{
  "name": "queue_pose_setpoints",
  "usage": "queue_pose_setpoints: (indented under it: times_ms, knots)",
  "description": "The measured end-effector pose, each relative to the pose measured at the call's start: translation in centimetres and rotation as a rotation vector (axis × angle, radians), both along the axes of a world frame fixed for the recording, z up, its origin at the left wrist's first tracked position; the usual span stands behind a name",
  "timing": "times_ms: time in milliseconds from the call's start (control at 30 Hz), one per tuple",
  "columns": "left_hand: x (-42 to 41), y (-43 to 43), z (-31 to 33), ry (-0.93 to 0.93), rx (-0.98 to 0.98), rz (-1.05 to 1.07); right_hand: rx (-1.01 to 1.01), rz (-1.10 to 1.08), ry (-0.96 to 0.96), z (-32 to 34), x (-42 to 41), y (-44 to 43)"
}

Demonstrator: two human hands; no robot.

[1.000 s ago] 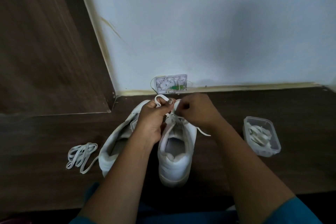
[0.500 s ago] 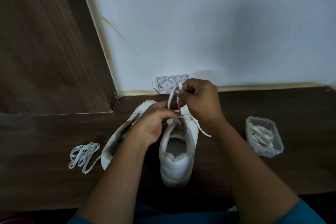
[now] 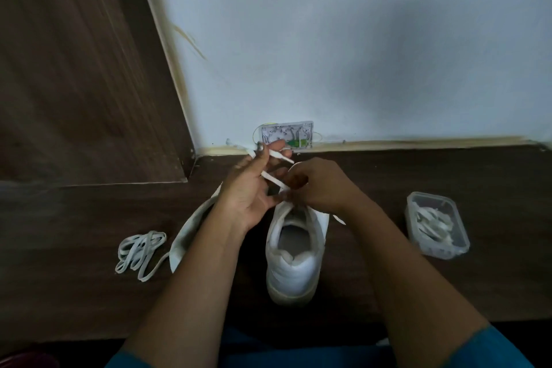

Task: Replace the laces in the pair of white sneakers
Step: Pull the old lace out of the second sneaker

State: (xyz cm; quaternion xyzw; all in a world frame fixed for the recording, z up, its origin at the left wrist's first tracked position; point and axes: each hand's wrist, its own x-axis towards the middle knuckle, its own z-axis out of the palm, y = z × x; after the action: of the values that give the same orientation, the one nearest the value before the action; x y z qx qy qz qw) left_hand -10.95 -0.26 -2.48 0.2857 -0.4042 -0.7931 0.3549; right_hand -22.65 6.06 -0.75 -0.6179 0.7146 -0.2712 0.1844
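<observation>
Your left hand (image 3: 249, 188) pinches the lace (image 3: 275, 181) at centre frame, above the upright sneaker (image 3: 294, 266). Your right hand (image 3: 318, 185) curls round the same lace at the sneaker's collar. 1 loose lace bundle (image 3: 140, 251) lies lower left, the 2nd sneaker (image 3: 191, 233) just beside it.

No text, label, brand or number is legible anywhere

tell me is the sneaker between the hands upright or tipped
Upright: the sneaker sits on its sole, heel toward the camera, with its opening facing up.
</observation>
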Motion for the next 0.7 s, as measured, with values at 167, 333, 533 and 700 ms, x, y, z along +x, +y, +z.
queue_pose_setpoints:
  times_ms: [167,333,533,700]
  knots:
    - [0.0,0.3,0.1,0.076,-0.089,-0.091,-0.166,-0.369,-0.601,0.0,-1.2,-0.3]
    - [-0.2,0.2,-1.7,-0.578,-0.595,-0.114,-0.226,-0.853,-0.767,0.9,-5.2,0.7]
    - [-0.9,0.3,-2.1,-0.915,-0.832,-0.142,0.235,-0.513,0.259,-0.3,-3.7,0.9]
    - [0.1,-0.4,-2.3,-0.887,-0.803,-0.197,0.152,-0.058,0.057,0.3,-1.8,0.2]
